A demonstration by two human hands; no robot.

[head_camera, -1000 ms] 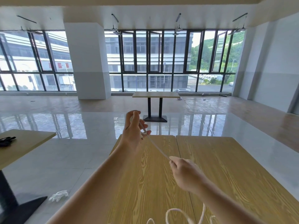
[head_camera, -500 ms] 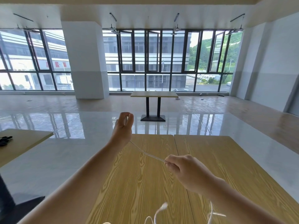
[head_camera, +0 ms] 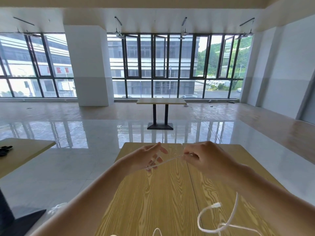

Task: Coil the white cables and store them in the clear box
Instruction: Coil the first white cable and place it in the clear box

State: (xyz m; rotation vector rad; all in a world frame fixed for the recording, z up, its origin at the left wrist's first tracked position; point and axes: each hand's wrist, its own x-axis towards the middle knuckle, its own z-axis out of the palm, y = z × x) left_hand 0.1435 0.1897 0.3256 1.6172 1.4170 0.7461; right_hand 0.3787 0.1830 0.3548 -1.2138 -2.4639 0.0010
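Above the far half of the wooden tabletop (head_camera: 153, 193), two bare hands meet over the seam where its two light, grained panels join. The right hand (head_camera: 199, 157) has its fingers curled, pinching a white cable (head_camera: 163, 161) that runs taut down and left to the left hand (head_camera: 146, 157). That hand's fingers are spread and mostly straight, with the cable crossing them; whether any finger actually grips it cannot be told through the blur. More of the white cable lies in loose loops near the tabletop's near right edge, one end bearing a small plug (head_camera: 216, 205).

Beyond the tabletop's far edge lies a glossy pale floor (head_camera: 85, 133) mirroring tall dark-framed windows (head_camera: 162, 65). A second table (head_camera: 161, 101) on a black pedestal stands well apart before the glass, and a white pillar (head_camera: 88, 65) rises to the left. At the left edge of view, another table (head_camera: 25, 154) carries a small dark object (head_camera: 5, 149).
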